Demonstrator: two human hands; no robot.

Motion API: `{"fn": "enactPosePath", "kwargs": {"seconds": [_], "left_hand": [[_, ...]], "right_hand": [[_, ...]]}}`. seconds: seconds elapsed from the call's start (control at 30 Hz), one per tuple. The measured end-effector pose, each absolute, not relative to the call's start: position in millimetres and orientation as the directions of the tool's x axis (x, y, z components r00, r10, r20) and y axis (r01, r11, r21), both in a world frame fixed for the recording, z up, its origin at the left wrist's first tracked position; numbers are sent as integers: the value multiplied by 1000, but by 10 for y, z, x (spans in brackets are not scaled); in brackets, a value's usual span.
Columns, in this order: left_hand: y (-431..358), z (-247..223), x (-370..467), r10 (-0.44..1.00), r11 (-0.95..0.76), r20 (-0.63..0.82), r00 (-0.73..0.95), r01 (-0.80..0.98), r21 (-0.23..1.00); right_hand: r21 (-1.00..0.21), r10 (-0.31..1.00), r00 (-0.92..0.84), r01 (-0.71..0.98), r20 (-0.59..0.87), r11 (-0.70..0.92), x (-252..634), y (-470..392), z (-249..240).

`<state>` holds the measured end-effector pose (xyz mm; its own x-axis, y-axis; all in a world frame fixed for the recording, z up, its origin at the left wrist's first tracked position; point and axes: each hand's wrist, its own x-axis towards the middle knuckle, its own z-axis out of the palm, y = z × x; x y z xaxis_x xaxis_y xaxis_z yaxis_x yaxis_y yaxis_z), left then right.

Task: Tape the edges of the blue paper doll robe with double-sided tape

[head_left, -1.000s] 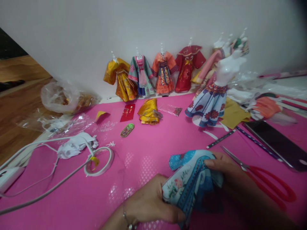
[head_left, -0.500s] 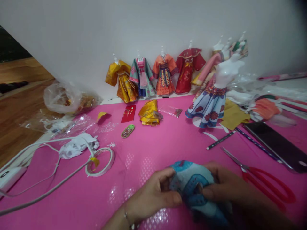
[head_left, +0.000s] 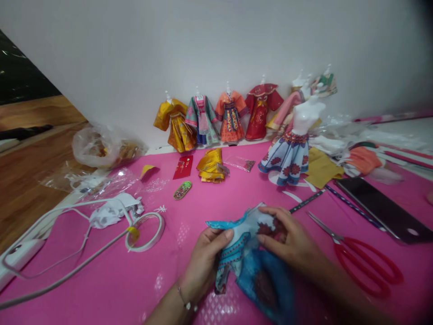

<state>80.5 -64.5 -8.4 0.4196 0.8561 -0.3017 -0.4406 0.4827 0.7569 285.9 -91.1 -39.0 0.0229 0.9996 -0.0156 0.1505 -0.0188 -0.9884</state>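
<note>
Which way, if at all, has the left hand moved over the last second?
Yes: judged against the roll of white tape, the left hand, pinching the small blue garment, has moved leftward and up the view, nearer the roll.

A folded bundle of shiny gold cloth (head_left: 212,166) lies on a glossy pink mat (head_left: 101,293). Nearer the person than the bundle, the left hand (head_left: 204,255) and right hand (head_left: 293,243) grip a small blue-and-white printed cloth garment (head_left: 235,248), its lower part blurred. Left of the bundle lies a flat red rectangular packet (head_left: 183,167); farther left and nearer, a white ring-shaped tape roll (head_left: 160,232). Right of the bundle stands a white mannequin torso in a flowered white skirt (head_left: 287,158); nearer and farther right lie red-handled metal scissors (head_left: 337,238) and a dark rectangular phone (head_left: 382,210). Behind the bundle, small costumed forms (head_left: 232,115) stand before the white wall (head_left: 209,40).
</note>
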Motion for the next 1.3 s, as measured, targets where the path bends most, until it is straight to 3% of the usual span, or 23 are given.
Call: {"fn": "enactPosePath", "kwargs": {"seconds": [0.17,0.3,0.43,0.57,1.03,1.2,1.3], "left_hand": [[-603,-55,789,879,460,-303,367,-494,738],[-591,-72,778,889,444,-281,362,-526,725],[-589,-84,778,886,437,-243,394,-538,721],[-610,-85,784,880,433,-208,427,-540,722],[-554,-61,755,916,266,-55,397,-498,825],[-539,-59,740,916,216,-57,396,-368,905],[-498,-40,679,924,183,-92,372,-216,959]], "right_hand": [[-924,945,207,342,253,172,2864,-908,-329],[-871,941,53,400,333,286,2835,-959,-227],[-843,943,-187,426,274,329,2749,-1009,-139],[-834,938,-270,449,217,322,2664,-1033,-98],[-899,951,-258,356,168,256,2793,-1194,203],[-957,971,-205,232,127,174,2824,-1300,341],[-987,984,-175,152,29,56,2851,-1370,422]]}}
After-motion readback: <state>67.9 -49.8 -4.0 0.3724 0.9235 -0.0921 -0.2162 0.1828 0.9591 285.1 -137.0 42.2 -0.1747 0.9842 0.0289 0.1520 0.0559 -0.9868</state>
